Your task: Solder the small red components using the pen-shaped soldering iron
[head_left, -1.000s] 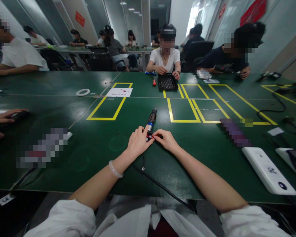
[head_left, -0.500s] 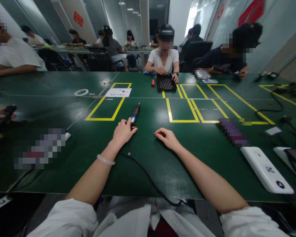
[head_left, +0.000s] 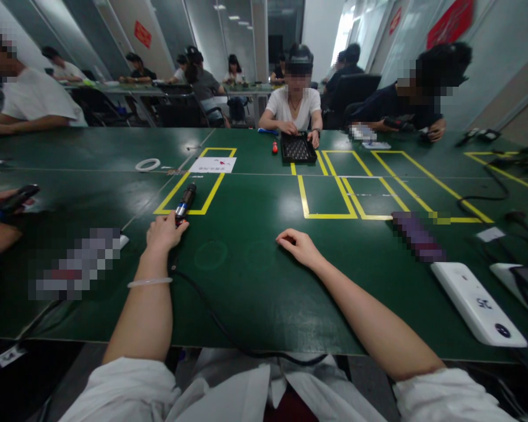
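Observation:
My left hand [head_left: 163, 232] is closed round the rear end of an electric screwdriver [head_left: 186, 201], black with a blue band and a thin tip pointing away from me. The tool lies low over the table, its front half inside a yellow-taped rectangle [head_left: 206, 202]. A black cable [head_left: 211, 313] runs from its rear end back toward my lap. My right hand [head_left: 300, 245] rests on the green table [head_left: 246, 293], its fingers curled loosely with nothing visible in them.
A white power bank [head_left: 475, 302] and a dark phone [head_left: 418, 237] lie to the right. A blurred-out device [head_left: 79, 264] is on the left. Across the table, a person holds a black tray [head_left: 298, 158] near a red-handled tool [head_left: 275, 147]. A printed sheet [head_left: 213, 164] and a tape ring [head_left: 148, 164] lie beyond my left hand.
My left hand has moved left with the electric screwdriver, bringing its front part into the left taped rectangle. The cable trails along with it. My right hand has stayed in place.

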Action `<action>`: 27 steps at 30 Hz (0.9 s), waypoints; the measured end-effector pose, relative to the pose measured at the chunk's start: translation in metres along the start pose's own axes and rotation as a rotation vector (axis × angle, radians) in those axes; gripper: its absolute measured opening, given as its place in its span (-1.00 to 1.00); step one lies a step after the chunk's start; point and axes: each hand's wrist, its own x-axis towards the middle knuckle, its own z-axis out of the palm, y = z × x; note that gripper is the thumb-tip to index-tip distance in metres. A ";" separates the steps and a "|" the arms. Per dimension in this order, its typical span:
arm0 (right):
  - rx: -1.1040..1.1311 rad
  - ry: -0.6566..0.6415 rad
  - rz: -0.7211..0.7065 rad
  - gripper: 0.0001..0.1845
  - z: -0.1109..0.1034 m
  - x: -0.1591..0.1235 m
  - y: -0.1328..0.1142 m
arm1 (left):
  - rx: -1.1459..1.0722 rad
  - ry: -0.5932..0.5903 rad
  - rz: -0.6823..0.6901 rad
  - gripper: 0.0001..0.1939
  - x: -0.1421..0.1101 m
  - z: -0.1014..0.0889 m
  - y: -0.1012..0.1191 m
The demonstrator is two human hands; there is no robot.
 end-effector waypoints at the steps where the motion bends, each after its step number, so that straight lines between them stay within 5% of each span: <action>1: 0.000 -0.003 0.000 -0.82 0.000 0.000 0.000 | 0.008 0.024 0.009 -0.35 -0.002 -0.001 0.000; 7: 0.004 -0.007 -0.003 -0.81 0.000 -0.001 0.000 | 0.051 0.203 0.100 -0.47 -0.011 -0.005 0.011; 15: -0.012 -0.012 -0.018 -0.81 0.001 0.000 0.001 | 0.027 0.144 0.056 -0.65 -0.010 -0.006 0.012; 21: -0.006 -0.016 -0.016 -0.80 0.002 0.001 0.001 | -0.036 0.269 0.061 -0.62 -0.016 -0.009 0.028; 24: -0.001 -0.021 -0.017 -0.81 0.002 0.001 0.001 | -0.223 0.262 0.200 -0.63 -0.027 -0.009 0.053; 27: 0.005 -0.024 -0.023 -0.82 0.002 0.000 0.001 | -0.456 0.105 0.523 -0.64 -0.044 -0.006 0.087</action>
